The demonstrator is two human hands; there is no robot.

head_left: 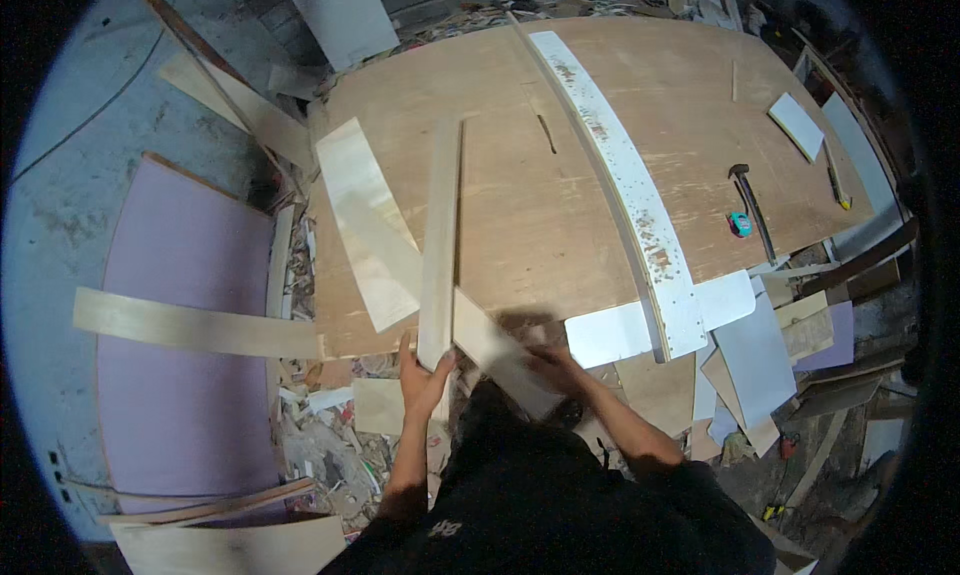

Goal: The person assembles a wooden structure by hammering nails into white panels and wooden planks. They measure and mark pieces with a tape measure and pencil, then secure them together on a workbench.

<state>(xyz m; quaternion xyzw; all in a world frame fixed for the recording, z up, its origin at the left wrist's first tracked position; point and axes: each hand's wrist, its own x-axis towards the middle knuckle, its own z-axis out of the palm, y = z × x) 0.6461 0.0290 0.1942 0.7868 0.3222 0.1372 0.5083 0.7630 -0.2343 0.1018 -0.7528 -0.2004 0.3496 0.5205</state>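
A long pale wooden batten (pixel 440 235) lies lengthwise on the large plywood sheet (pixel 510 205). Its near end is in my left hand (pixel 424 380), with the thumb on the right edge and the fingers on the left. A flat wooden strip (pixel 490 343) slants across beneath the batten, its near end blurred by motion. My right hand (pixel 562 367) is at this strip's right edge, fingers closed on it and somewhat smeared. Left of the batten lies a wider pale board (pixel 355 175), partly overlapped by the strip.
A long white board (pixel 625 180), spotted brown, runs along the sheet over a white crosspiece (pixel 606 335). Farther right lie a hammer (pixel 752 210), a teal tape measure (pixel 739 224) and a small white panel (pixel 797 127). A purple panel (pixel 185 395) stands left; wood scraps (pixel 340 455) litter the floor.
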